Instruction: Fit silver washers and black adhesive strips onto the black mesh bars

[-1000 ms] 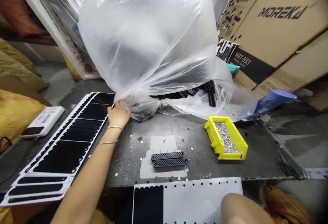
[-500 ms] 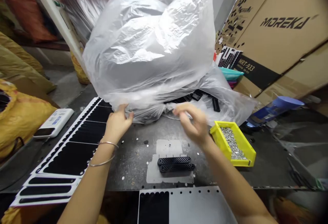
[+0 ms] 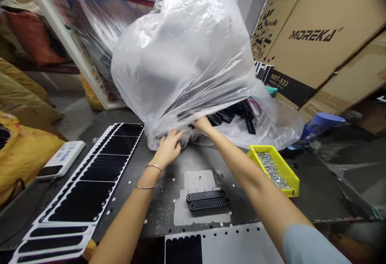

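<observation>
A large clear plastic bag (image 3: 181, 58) billows up from the metal worktop (image 3: 169, 207), with a heap of black plastic parts (image 3: 235, 115) showing through its lower edge. My left hand (image 3: 169, 148) grips the gathered plastic at the bag's bottom edge. My right hand (image 3: 202, 124) reaches to that edge farther in, its fingertips hidden under the film. Two black perforated strips (image 3: 207, 200) lie on a pale backing sheet on the table, below both hands.
Sheets of black pads (image 3: 90, 191) lie at the table's left, beside a white device (image 3: 62, 159). A yellow bin of screws (image 3: 273, 171) stands right, and another sheet (image 3: 217, 244) lies at the front edge. Cardboard boxes (image 3: 310, 34) rise behind; yellow sacks (image 3: 21, 155) sit left.
My right hand has moved from above the table in under the bag's edge. My left hand has shifted right along the bag, and the bag's folds have changed shape.
</observation>
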### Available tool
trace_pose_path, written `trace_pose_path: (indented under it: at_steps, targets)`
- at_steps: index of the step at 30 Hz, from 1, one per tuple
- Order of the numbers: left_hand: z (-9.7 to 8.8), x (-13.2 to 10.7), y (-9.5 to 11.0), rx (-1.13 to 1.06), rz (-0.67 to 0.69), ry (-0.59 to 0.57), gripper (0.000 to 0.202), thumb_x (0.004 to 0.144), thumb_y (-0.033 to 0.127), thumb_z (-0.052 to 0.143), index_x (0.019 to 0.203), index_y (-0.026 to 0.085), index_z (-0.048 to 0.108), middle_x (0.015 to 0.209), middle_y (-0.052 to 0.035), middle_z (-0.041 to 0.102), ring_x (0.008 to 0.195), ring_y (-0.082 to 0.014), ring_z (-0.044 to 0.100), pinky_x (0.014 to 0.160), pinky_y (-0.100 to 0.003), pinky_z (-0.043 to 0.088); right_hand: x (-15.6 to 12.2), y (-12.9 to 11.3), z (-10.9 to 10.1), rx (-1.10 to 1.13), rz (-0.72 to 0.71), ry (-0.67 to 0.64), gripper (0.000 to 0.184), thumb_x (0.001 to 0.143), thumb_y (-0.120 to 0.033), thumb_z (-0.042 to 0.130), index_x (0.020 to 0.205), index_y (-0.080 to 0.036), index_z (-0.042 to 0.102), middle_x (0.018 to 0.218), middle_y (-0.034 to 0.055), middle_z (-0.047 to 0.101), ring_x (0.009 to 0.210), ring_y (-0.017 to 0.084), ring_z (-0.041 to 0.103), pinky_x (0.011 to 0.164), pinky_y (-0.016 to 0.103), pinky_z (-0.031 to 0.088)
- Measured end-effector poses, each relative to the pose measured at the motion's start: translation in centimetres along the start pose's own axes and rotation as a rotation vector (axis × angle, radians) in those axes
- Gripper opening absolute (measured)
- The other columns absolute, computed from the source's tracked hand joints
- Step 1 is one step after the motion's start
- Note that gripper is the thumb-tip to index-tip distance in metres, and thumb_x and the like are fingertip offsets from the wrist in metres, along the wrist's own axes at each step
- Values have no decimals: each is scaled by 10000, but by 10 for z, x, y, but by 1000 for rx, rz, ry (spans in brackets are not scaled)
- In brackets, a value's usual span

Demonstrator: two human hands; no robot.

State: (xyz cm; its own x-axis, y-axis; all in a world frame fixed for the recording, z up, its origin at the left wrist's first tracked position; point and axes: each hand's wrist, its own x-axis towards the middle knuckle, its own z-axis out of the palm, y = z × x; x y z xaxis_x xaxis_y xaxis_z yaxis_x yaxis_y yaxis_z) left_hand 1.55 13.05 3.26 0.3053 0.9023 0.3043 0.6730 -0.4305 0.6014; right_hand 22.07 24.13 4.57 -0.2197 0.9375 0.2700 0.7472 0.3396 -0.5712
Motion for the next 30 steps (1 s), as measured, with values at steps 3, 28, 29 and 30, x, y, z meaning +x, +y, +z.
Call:
trace_pose_path:
  at_steps: [3, 28, 29, 30]
  targets:
    - [2, -16, -13, -12, -99, 95, 639, 871, 180, 575, 1505, 141, 506, 1623, -200, 425, 1521, -406, 370, 1225, -652, 304, -29, 22, -37, 79, 57, -20, 184, 898, -214, 687, 989, -102, 801, 864, 61, 784, 899, 213, 737, 897, 295, 535]
    - [-1, -98, 22, -669, -267, 133, 363, 926, 375, 670, 1240, 225, 567, 1186, -107, 741, 1088, -270, 708, 1003, -497, 555, -255, 34, -24, 519, 74, -190, 230, 896, -414, 737, 1063, -255, 738, 1115, 47, 706, 1061, 229, 683, 988, 380, 523]
    - [1, -98, 27, -642, -241, 83, 348, 917, 375, 692, 1223, 228, 611, 1178, -95, 743, 1090, -271, 703, 1018, -490, 545, -253, 34, -21, 525, 92, -208, 240, 886, -402, 748, 1069, -250, 721, 1102, 43, 714, 1055, 229, 686, 990, 385, 522]
    - [6, -98, 33, -599, -192, -4, 332, 901, 366, 719, 1200, 233, 658, 1165, -83, 746, 1081, -270, 700, 1023, -474, 541, -252, 33, -19, 524, 106, -224, 250, 878, -393, 755, 1074, -246, 705, 1089, 39, 721, 1045, 229, 687, 988, 392, 522]
